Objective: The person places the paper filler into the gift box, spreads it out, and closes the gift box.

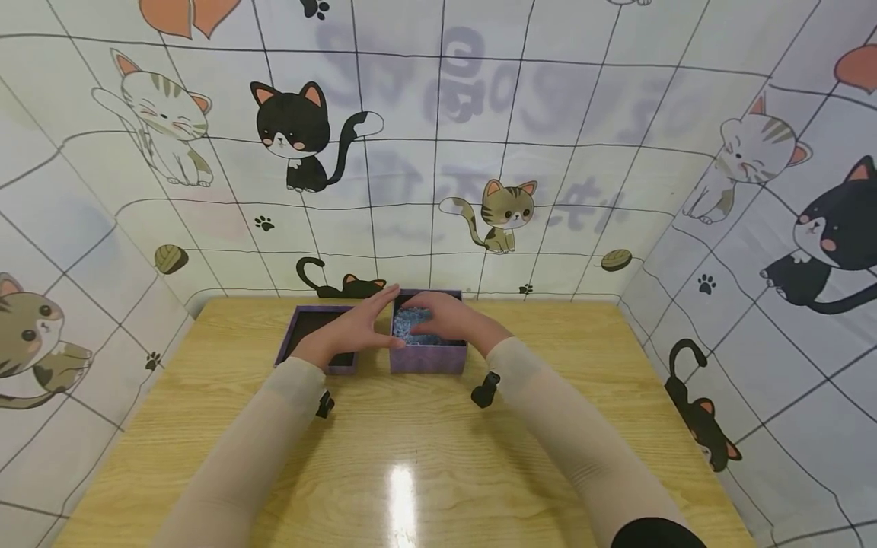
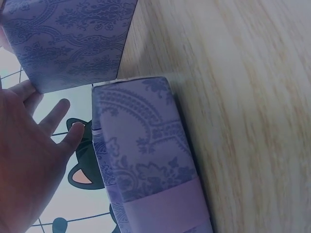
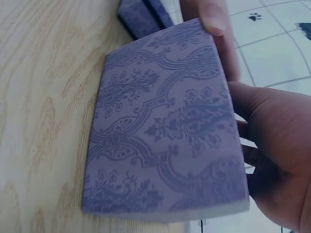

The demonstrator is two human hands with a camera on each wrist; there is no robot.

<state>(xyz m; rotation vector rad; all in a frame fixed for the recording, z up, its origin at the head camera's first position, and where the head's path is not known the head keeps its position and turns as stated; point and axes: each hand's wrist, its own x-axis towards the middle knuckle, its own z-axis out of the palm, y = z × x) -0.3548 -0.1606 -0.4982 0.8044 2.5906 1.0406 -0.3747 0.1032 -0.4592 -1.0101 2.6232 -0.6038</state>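
Worktop [image 1: 562, 426]: yellowish wood grain, bright streak of glare [image 1: 402, 495] toward the near side. Backdrop [image 1: 404, 171]: pale, dark grid lines, standing behind and at both sides. Printed on its back face: black-and-white cat [image 1: 294, 125], seated; tan striped cat [image 1: 508, 211], lower right of it; dark paw print [image 1: 263, 223]; olive oval [image 1: 616, 260].

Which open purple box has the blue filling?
The deeper right one, with blue filling inside; the shallower left one shows a dark interior.

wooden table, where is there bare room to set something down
The table is bare between the sleeves, and outside each sleeve to the side edges. Crowded at back centre: shallow box, deep box, left hand and right hand.
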